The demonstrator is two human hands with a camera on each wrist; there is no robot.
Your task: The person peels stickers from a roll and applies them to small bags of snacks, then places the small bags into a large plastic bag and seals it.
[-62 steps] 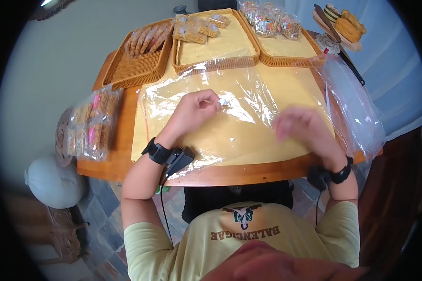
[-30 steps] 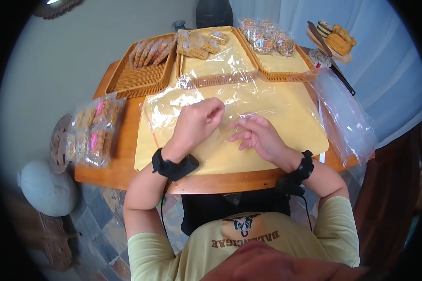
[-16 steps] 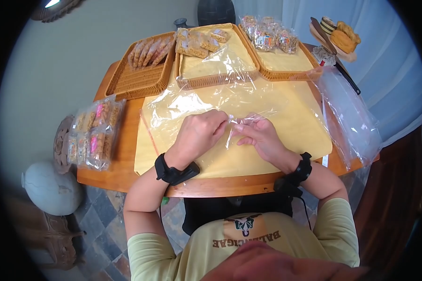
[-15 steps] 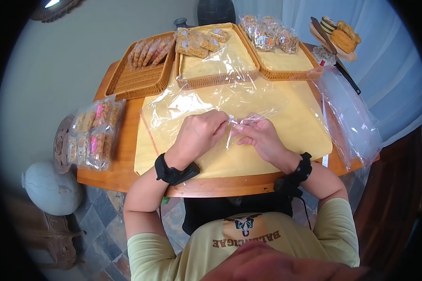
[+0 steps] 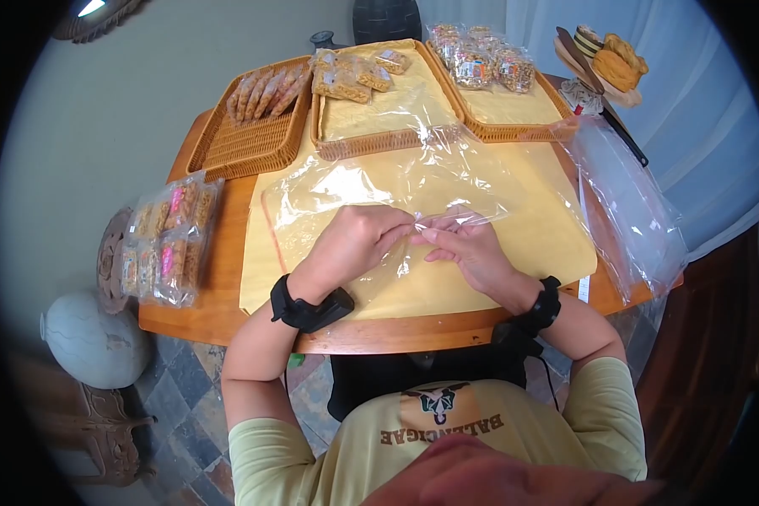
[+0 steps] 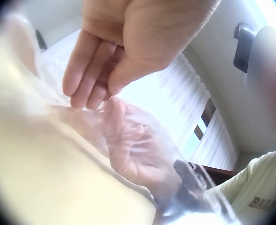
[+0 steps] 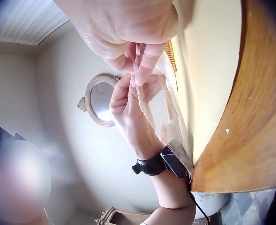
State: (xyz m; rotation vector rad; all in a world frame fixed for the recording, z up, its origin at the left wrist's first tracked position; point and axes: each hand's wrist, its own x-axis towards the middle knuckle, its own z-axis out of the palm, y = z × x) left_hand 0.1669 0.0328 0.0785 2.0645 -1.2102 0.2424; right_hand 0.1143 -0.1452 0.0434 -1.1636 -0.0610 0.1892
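A large clear plastic bag (image 5: 346,181) with a thin red line near its left side lies spread over a yellow sheet (image 5: 531,194). My left hand (image 5: 352,240) pinches the bag's near edge between thumb and fingers. Just right of it, fingertips almost meeting, my right hand (image 5: 474,253) pinches the same edge. From the left wrist, the right hand (image 6: 138,145) shows through the thin film. In the right wrist view a fold of film (image 7: 145,105) hangs down from the fingertips, with the left hand (image 7: 128,112) behind it.
Wicker trays (image 5: 249,150) with packaged snacks (image 5: 266,93) line the table's back. Bundled snack packs (image 5: 164,240) lie at the left edge, a stack of clear bags (image 5: 624,198) at the right. A knife (image 5: 622,135) lies back right. The wooden table edge (image 5: 396,335) faces me.
The right hand has come in from the right to meet the left, and both now pinch the bag's edge. Over the last half second the bag has shifted slightly and its creases have changed.
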